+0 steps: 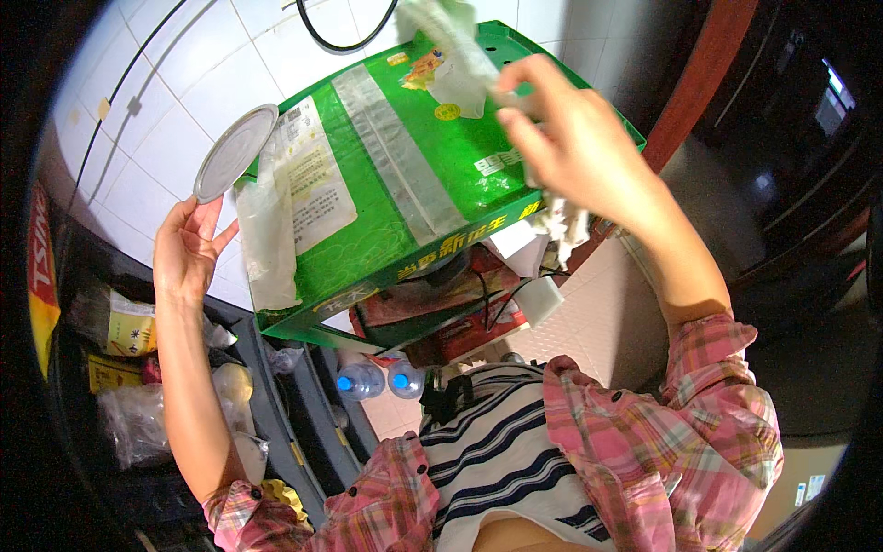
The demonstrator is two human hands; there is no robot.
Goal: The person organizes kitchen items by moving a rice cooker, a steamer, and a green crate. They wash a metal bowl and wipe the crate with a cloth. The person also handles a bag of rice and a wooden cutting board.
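My left hand [190, 245] holds a round grey lid [236, 153] by its lower edge, tilted up at the left corner of a green cardboard box [365, 255]. The box bears printed writing, and a broad strip of clear tape [397, 152] crosses its top. Over the box's far right part, my right hand [562, 134] pinches a pale, blurred, flimsy piece [455, 41], perhaps plastic or cloth; motion blur hides its exact kind. A whitish sheet or strip [265, 241] hangs over the box's left end.
White wall tiles [179, 62] with black cables stand behind the box. At left, dark shelves hold food packets [131, 331] and plastic bags [134, 421]. Two clear bottles with blue caps [360, 381] are below. A reddish-brown door frame [703, 76] rises at right.
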